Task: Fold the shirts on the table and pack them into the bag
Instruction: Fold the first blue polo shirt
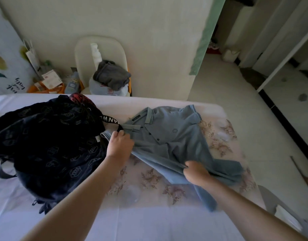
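Blue polo shirt (169,136): lies face up on the table (149,223), collar (148,117) toward the far edge, buttons showing, its lower half bunched and raised toward me.
Left hand (121,142): my fingers are curled into the cloth at the shoulder nearest the bag, just below the collar, pinching a fold of it.
Right hand (196,173): clenched round a gathered ridge of fabric low on the body, where the paler inside turns up.
Shirt against my hands: it spreads away from both toward the right and the far side. The left hand sits at its bag-side edge, the right at its near edge.
Bag (45,136): a dark printed backpack slumped on the table's left, touching the shirt's shoulder. Its lettered strap (109,120) runs down to my left fingers, and I cannot tell whether they catch it too.
Handling: I judge the knit light, soft and limp, with no stiffness except at the ribbed collar. It will sag and wrinkle wherever unsupported, and should not slide much on the flowered tablecloth (149,178).
Where to hold: best at the shoulder seam and at the hem or side seam, both drawn taut so the fold line falls straight. A fistful mid-body will only drag creases.
Step in hand: seemingly bringing one side across the front.
Behind the table: a chair (83,49) with a grey garment (111,75) heaped on pale blue clothing.
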Demonstrator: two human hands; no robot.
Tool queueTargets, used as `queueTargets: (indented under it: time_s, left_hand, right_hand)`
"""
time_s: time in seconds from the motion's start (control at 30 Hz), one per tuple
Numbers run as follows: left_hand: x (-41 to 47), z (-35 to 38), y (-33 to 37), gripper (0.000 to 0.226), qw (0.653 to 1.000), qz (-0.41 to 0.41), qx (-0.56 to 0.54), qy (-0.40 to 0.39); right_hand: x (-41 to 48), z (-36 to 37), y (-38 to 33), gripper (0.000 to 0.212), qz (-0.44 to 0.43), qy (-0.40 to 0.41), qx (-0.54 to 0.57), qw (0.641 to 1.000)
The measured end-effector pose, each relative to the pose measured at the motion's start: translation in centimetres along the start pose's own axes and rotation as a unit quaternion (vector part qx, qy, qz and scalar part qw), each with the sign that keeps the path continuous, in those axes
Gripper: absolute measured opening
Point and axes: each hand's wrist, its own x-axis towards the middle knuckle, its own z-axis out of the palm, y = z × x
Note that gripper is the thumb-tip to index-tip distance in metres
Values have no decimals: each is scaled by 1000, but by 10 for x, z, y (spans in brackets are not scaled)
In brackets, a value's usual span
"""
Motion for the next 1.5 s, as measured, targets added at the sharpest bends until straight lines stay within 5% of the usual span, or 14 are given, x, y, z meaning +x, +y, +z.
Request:
queueTargets:
  time_s: [0.1, 0.17, 0.23, 0.33, 0.47, 0.6, 0.77, 0.9, 0.97, 1.07, 1.2, 1.3, 1.5]
  left_hand:
    - [2, -10, -4, 23, 979, -92, 84, -164]
    - [-4, -3, 4, 31, 984, -47, 53, -163]
    - [-16, 7, 23, 37, 991, 32, -57, -117]
    - [-41, 28, 65, 30, 941, 127, -283, -134]
    - [-74, 72, 109, 71, 919, 221, -238, -223]
    - [-84, 99, 116, 19, 908, 165, -347, -166]
    - [-83, 91, 77, 39, 920, 135, -328, -168]
    - [-77, 82, 34, 42, 944, 123, -162, -259]
    - [-79, 73, 25, 44, 939, 98, -80, -320]
    - [-89, 53, 38, 38, 945, 87, -38, -311]
    - [-114, 48, 74, 55, 965, 70, -194, -160]
    - [-129, 64, 94, 93, 954, 76, -185, -222]
    - [-131, 74, 99, 85, 943, 152, -165, -245]
  right_hand:
    - [-23, 16, -27, 20, -20, -170, 199, 965]
    - [-30, 29, -30, 20, -29, -205, 235, 950]
    - [-27, 40, -20, 26, -65, -102, 132, 984]
    - [-26, 48, 12, 37, -111, 27, 2, 993]
    - [-39, 53, 48, 64, -88, 5, -96, 991]
    - [-47, 59, 73, 88, -54, -27, -186, 981]
    - [-35, 64, 85, 51, -89, 112, -86, 986]
    - [-46, 45, 72, 27, -43, 223, -44, 973]
    - [-56, 37, 67, 20, -34, 144, -135, 980]
    - [-73, 34, 52, 19, 29, -100, -249, 963]
    - [-83, 47, 41, 38, -56, 25, -242, 968]
    - [-84, 61, 29, 72, -134, -1, -198, 971]
    - [-85, 79, 43, 82, -79, -88, -195, 974]
